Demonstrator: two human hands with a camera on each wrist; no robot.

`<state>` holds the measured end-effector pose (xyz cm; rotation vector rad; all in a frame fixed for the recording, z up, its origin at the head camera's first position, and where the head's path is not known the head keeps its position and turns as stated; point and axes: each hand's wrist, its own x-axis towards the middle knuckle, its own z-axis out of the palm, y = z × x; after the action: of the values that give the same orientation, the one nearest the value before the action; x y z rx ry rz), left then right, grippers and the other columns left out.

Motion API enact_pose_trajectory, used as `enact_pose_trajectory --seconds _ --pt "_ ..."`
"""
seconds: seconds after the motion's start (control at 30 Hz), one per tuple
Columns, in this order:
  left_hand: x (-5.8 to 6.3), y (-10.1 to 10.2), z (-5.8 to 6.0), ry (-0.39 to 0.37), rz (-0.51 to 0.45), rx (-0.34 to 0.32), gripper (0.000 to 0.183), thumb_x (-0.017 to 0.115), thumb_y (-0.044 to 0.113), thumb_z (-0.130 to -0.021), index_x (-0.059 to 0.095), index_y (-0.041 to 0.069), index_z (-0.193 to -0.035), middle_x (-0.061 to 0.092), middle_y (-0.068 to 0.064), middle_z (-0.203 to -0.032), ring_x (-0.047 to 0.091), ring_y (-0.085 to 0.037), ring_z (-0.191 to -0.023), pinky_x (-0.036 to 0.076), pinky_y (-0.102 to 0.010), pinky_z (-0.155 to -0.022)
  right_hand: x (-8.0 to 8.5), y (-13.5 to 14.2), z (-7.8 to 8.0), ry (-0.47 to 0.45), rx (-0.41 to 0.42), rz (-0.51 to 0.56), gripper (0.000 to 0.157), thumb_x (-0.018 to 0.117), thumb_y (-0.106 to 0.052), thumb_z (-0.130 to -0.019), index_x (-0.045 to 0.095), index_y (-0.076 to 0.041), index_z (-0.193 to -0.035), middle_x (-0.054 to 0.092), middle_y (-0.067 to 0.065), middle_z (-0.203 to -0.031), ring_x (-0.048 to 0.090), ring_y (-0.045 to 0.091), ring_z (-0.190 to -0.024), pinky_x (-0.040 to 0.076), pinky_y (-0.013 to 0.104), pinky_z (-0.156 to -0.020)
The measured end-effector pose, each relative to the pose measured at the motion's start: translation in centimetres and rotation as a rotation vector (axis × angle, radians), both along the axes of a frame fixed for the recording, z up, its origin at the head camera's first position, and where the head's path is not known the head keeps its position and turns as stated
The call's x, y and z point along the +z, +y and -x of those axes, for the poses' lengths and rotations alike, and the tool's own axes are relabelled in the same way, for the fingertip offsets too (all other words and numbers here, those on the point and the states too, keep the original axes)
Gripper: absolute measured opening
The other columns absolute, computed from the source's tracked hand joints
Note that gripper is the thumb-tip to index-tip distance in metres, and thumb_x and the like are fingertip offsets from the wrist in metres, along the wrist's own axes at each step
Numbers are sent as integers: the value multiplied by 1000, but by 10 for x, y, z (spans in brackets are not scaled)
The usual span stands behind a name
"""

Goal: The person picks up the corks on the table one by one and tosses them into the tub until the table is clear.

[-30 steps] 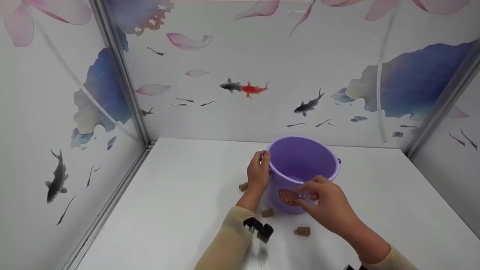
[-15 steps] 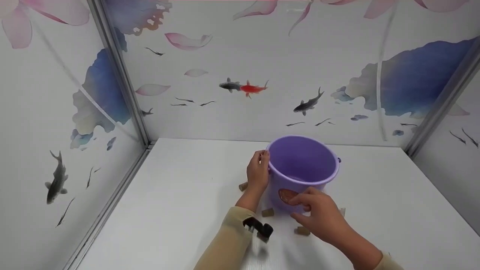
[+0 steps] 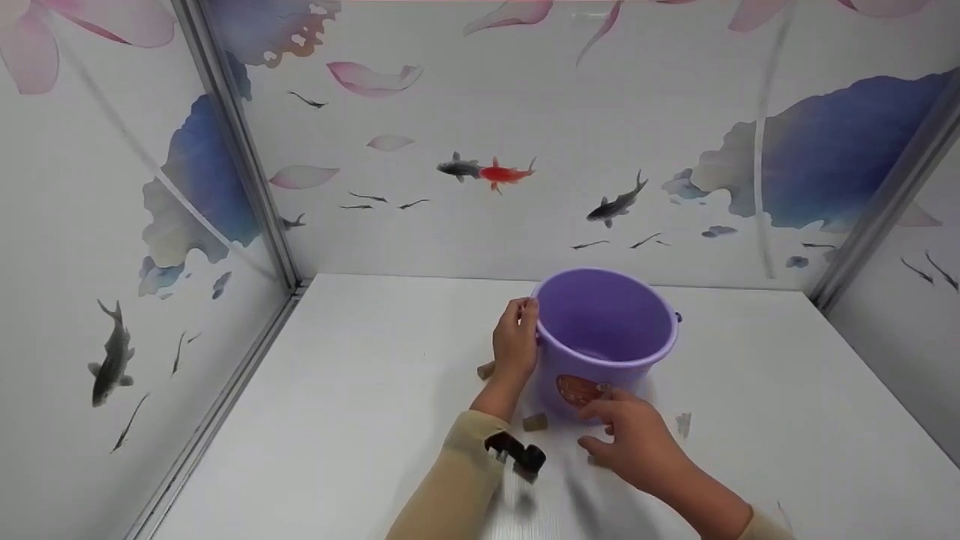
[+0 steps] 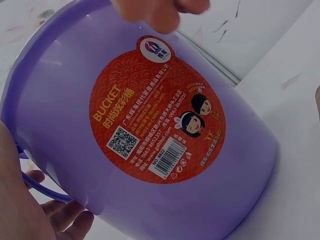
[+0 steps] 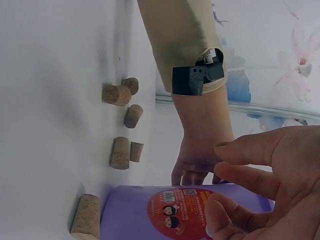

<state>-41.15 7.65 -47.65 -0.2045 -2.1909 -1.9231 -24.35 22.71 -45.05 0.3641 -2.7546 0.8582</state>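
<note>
White tabletop (image 3: 360, 405), fish-painted walls (image 3: 480, 240) — left grip (image 3: 514, 341) curled against purple bucket (image 3: 553, 371) — right grip (image 3: 634, 442) loosely spread.

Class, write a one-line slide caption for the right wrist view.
Corks lie near a purple bucket gripped by the left hand, right hand in the foreground.

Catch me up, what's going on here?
A person holds a purple bucket at its side, near the rim, with the left grip. The right grip is near its red label, thumb and fingers apart, holding nothing visible. Several corks lie on the white table beside the bucket.
</note>
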Motion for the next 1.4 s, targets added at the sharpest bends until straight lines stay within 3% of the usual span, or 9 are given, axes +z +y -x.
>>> enact_pose_trajectory --seconds 0.37,0.63,1.03,1.27,1.4 --pt "0 -2 0 3 -3 -30 45 46 46 -109 69 14 -131 70 -9 -121 65 -13 -90 56 -29 -78 -21 7 6 -7 -10 -50 26 92 -8 -74 79 -22 -92 70 0 -105 59 11 -81 52 28 -70" --pt "1 -2 0 7 1 -27 45 46 46 -110 69 14 -132 70 -9 -119 66 -13 -91 57 -30 -78 -27 9 5 -91 -47 -48 24 91 -8 -75 83 -13 -97 69 2 -101 66 20 -85 56 33 -74" --pt "0 -2 -1 15 4 -31 45 46 45 -110 68 13 -131 70 -9 -120 65 -14 -93 57 -31 -80 -38 16 11 -86 -42 -67 22 90 -8 -76 82 -11 -96 71 2 -98 65 19 -84 54 32 -73" --pt "1 -1 -1 4 17 -11 44 46 46 -109 69 15 -130 71 -9 -127 67 -20 -109 59 -35 -86 -46 19 13 -94 -35 -72 21 87 -5 -75 83 -10 -96 69 0 -96 61 18 -82 51 30 -71" --pt "1 -1 -1 1 13 -4 44 47 46 -108 69 15 -129 71 -9 -127 67 -20 -108 58 -35 -86 -49 19 14 -89 -28 -70 21 86 -4 -73 83 -11 -93 69 1 -94 60 16 -81 50 30 -70"
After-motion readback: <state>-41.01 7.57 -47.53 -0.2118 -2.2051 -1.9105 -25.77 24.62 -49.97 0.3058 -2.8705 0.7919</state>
